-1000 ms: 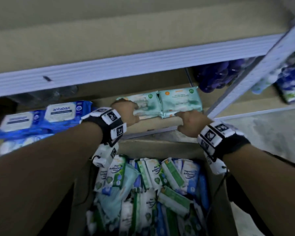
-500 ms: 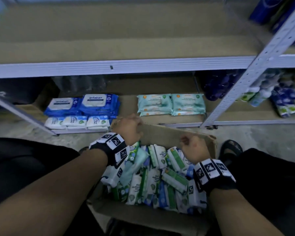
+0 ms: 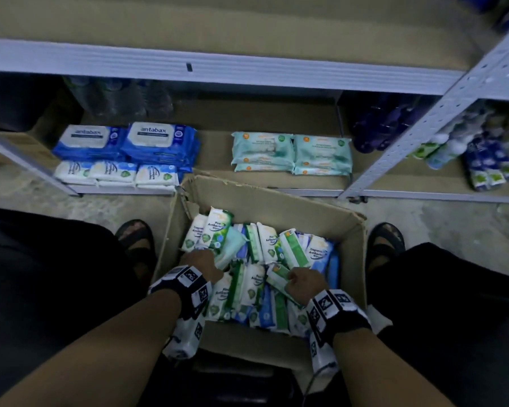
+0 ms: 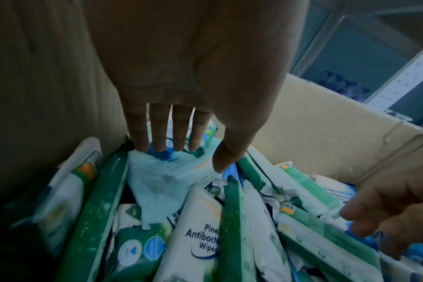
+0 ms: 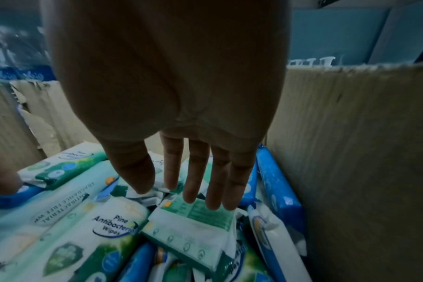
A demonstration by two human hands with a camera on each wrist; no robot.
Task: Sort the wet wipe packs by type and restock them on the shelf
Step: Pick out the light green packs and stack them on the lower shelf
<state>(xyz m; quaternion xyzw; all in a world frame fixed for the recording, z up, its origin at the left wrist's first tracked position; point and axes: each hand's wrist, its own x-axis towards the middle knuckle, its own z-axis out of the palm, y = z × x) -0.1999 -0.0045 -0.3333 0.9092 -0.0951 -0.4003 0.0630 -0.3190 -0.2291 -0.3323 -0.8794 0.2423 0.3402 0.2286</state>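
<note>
An open cardboard box (image 3: 276, 198) on the floor between my feet holds several mixed wet wipe packs: green-and-white pine antibacterial ones, blue ones and pale teal ones. My left hand (image 3: 202, 264) is down in the box's left side, and its straight fingers (image 4: 162, 141) touch a pale teal pack (image 4: 157, 183). My right hand (image 3: 301, 282) hovers with straight fingers (image 5: 196, 183) just over a green-and-white pack (image 5: 193, 225) at the right. Neither hand holds anything. On the bottom shelf (image 3: 215, 151) lie blue antabax packs (image 3: 130, 142), white packs (image 3: 115, 173) and stacked teal packs (image 3: 291, 152).
A slanted metal shelf post (image 3: 423, 124) stands to the right of the teal stacks. Dark purple items (image 3: 385, 124) and small bottles (image 3: 488, 163) fill the shelf bay beyond it. My sandalled feet (image 3: 135, 239) (image 3: 385, 242) flank the box on the concrete floor.
Both hands left the teal packs on the shelf and came back down into the box. The head view pulled back and now looks down on the box.
</note>
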